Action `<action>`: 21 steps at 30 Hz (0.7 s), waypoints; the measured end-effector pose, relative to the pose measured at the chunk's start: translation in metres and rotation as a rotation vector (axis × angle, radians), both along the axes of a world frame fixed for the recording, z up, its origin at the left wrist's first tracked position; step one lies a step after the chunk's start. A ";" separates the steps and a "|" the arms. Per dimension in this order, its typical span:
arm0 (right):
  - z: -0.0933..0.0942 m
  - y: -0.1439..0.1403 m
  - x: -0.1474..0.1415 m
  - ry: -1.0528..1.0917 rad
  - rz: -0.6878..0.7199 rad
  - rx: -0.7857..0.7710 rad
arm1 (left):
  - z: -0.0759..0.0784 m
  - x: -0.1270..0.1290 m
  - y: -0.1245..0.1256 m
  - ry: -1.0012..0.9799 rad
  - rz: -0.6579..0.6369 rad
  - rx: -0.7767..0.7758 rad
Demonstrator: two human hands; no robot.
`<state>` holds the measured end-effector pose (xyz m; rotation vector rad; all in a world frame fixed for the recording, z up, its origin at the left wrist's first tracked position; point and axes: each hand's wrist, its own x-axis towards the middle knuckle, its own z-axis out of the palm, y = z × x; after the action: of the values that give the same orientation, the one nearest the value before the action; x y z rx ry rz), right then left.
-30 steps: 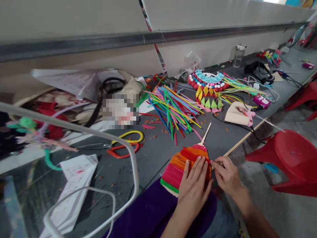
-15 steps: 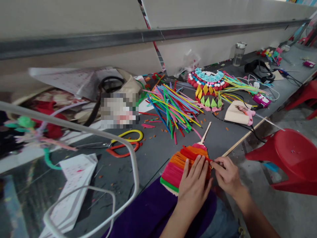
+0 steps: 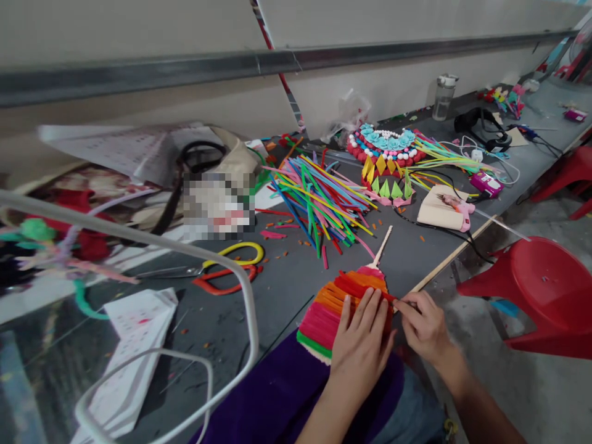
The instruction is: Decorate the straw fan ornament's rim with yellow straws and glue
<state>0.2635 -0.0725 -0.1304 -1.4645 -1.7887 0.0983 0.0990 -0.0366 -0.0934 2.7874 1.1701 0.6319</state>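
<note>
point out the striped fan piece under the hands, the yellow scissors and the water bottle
striped fan piece (image 3: pixel 330 305): head view, on its orange and pink bands left of the hands
yellow scissors (image 3: pixel 240 250): head view, on the yellow handle loop
water bottle (image 3: pixel 443 98): head view, on the clear body below the cap

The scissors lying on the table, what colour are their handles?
One pair of scissors is yellow, the other red, in the head view.

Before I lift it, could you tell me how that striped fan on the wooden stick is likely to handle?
The fan looks light, being rows of thin coloured strips. It would probably stay fairly flat, since the strips lie packed on a pale backing, though loose ends may bend. The left hand lies flat on it and the right hand pinches its edge, so some strips may not be fixed.
</note>
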 end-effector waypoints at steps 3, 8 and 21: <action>0.000 -0.001 0.000 -0.006 0.002 -0.010 | 0.001 0.000 0.000 -0.009 0.004 -0.005; 0.001 0.000 0.000 0.018 -0.005 0.019 | 0.001 -0.001 -0.001 -0.002 -0.003 -0.007; 0.001 -0.003 -0.006 0.119 -0.105 -0.013 | 0.000 -0.004 -0.002 -0.007 -0.009 -0.035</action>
<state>0.2574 -0.0757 -0.1291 -1.5272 -1.6155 0.1409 0.0952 -0.0386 -0.0930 2.7579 1.1545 0.6141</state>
